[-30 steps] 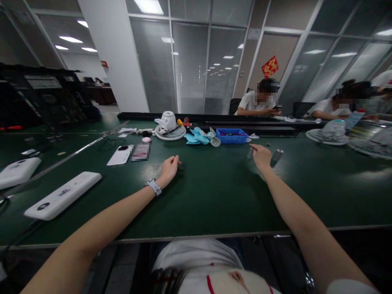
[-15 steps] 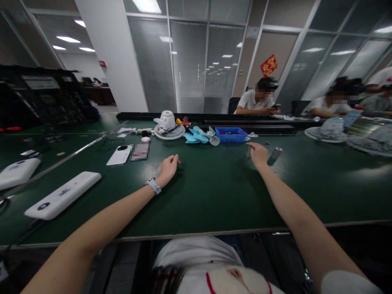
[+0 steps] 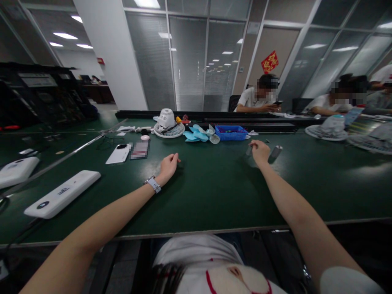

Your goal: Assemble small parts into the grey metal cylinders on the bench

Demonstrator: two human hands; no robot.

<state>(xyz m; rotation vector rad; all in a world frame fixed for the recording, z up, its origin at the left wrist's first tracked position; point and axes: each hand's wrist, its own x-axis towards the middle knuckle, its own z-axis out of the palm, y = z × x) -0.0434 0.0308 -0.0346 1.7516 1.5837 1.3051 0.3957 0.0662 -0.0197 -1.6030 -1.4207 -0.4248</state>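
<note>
The right hand (image 3: 260, 152) was held beside the cylinder (image 3: 276, 152), seemingly for handling, with steadiness called for; whether its or the curled left hand (image 3: 168, 166)'s fingers were closed on anything couldn't be told.

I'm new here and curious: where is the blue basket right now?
In the head view, the blue basket sits right of centre toward the green table's far side, just right of the fan blades, beyond and left of the right hand.

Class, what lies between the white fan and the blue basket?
In the head view, light-blue fan blades lie beside the white fan, with a paler, translucent piece next to them, nearer the blue basket.
</note>
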